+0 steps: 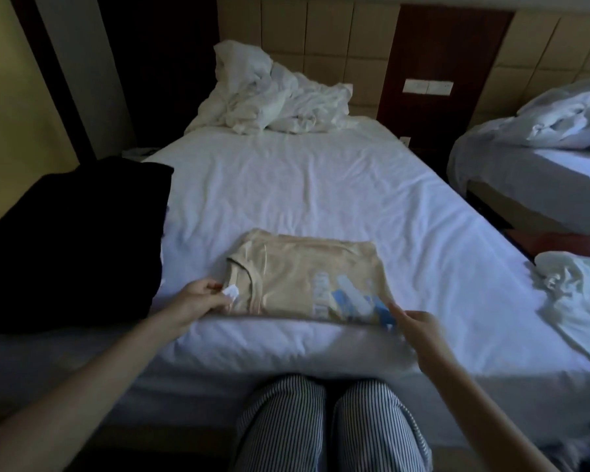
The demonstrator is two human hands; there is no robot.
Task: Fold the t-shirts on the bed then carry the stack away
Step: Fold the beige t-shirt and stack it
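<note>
A beige t-shirt [297,277] with a blue and white print lies folded into a rectangle near the front edge of the bed [286,185]. My left hand [201,298] pinches its near-left corner by the collar, where a white label shows. My right hand [413,325] is at the shirt's near-right corner, fingers touching the edge; it is blurred. A black garment [72,240] lies in a heap on the bed's left side. A white garment [573,294] lies crumpled at the bed's right edge.
A rumpled white duvet and pillow [269,97] are piled at the head of the bed. A second bed [542,158] with bedding stands to the right across a narrow gap. My knees in striped trousers [327,420] press against the bed's front.
</note>
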